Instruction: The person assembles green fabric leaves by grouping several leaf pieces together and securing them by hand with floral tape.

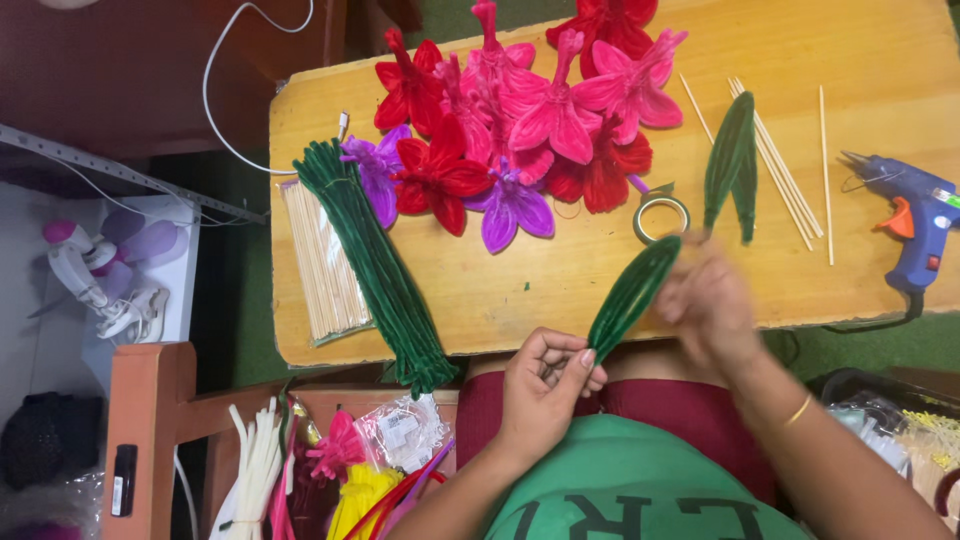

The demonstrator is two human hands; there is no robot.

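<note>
**Both hands hold a green pipe-cleaner leaf over the worktop edge**

The left hand (545, 385) pinches the lower tip of a green chenille leaf (632, 293), its fingers (578, 368) closed on it. The right hand (706, 305) is blurred; its fingers are closed on the upper end of the same leaf. The leaf is tilted and sits above the near edge of the wooden worktop (560, 290).

On the worktop, a second green leaf (732, 162) lies beside thin wooden sticks (785, 175). A roll of tape (661, 215) is near the held leaf. Red, pink and purple chenille flowers (520, 130) are piled at the far side. A bundle of green pipe cleaners (385, 275) lies at the left, a blue glue gun (915, 225) at the right.
</note>
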